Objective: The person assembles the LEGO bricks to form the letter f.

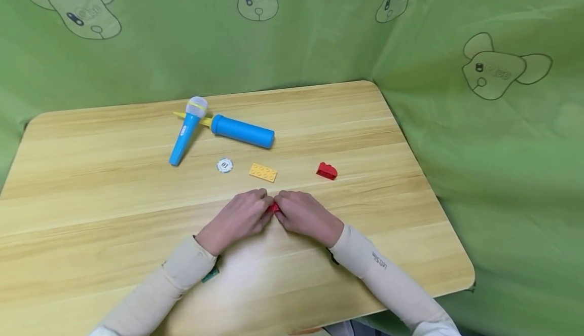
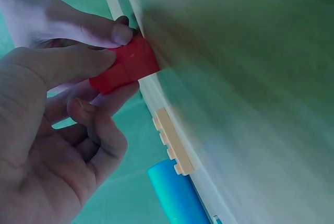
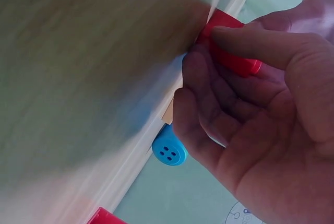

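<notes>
Both hands meet over the table around red toy building bricks [image 2: 130,65], which show a seam across the middle. My left hand [image 1: 242,214] pinches one side between thumb and fingers, its other fingers curled loosely in the left wrist view. From the opposite side, my right hand [image 1: 305,214] pinches the red piece too, thumb on its face in the right wrist view. The fingers hide much of it in the head view. Just beyond the hands lies a flat yellow studded brick [image 1: 263,172]. Farther right rests another red brick [image 1: 327,171] with a rounded end.
A white chip [image 1: 224,165] marked 10 lies left of the yellow brick. Behind it, a blue toy microphone [image 1: 182,136] crosses the yellow tip of a blue cylinder [image 1: 244,131]. Something dark green [image 1: 211,274] shows beneath the left forearm. Green curtains [image 1: 319,37] border the table.
</notes>
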Demonstrator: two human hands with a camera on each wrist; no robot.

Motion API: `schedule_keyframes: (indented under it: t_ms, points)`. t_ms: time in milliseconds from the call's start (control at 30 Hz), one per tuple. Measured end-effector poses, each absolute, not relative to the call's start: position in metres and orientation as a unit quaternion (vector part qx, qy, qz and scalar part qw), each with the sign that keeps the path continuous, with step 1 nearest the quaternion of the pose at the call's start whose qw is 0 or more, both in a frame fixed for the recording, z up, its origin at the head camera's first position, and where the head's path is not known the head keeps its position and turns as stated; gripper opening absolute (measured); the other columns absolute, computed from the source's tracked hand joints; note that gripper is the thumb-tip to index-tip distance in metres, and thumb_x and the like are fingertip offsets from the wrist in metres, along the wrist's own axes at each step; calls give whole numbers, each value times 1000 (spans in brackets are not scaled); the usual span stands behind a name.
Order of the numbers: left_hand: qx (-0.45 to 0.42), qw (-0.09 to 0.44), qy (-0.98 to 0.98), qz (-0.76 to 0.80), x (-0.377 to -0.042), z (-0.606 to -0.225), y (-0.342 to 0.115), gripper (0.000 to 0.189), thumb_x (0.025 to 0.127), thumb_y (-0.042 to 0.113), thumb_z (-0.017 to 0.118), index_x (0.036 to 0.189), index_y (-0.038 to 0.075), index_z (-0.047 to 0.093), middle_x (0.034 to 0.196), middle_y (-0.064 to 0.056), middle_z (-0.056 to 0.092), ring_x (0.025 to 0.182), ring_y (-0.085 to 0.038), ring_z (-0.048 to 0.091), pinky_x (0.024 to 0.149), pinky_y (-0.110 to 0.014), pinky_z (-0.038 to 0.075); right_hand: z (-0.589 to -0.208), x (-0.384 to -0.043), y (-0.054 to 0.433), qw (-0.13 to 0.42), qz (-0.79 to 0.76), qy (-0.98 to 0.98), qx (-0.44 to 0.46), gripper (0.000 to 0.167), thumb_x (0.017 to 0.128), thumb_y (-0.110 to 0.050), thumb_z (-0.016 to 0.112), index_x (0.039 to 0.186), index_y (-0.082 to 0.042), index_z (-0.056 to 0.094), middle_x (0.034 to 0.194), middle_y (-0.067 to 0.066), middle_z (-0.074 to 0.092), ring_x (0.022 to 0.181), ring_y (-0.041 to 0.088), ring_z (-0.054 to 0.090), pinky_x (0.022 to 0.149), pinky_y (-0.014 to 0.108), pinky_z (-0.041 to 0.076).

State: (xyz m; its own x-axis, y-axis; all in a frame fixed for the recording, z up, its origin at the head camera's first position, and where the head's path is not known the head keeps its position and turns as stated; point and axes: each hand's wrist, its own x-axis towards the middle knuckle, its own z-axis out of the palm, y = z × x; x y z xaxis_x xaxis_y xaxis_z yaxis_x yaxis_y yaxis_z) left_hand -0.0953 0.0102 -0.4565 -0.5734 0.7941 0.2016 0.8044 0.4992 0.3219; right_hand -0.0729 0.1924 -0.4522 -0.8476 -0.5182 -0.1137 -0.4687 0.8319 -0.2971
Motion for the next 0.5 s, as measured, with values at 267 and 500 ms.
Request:
schedule_keyframes:
  t_ms: [267,500]
  points:
    - [-456,10,-864,-214,-95,-457,6,5,89,8,73,91,4,69,76,-1,54,64,-10,47,57,-24,44,-445,-78,189,104,-141,948,-267,9,92,-8,67,84,-8,65,72,-2,52,63,14,46,59,27,43]
    - [-453,-21,-863,-224,-100,-457,5,6,87,9,74,88,6,68,76,0,55,64,-11,48,59,-24,45,-423,-91,192,153,-156,946,-240,11,88,-5,72,99,-4,70,83,2,63,72,18,55,69,30,50]
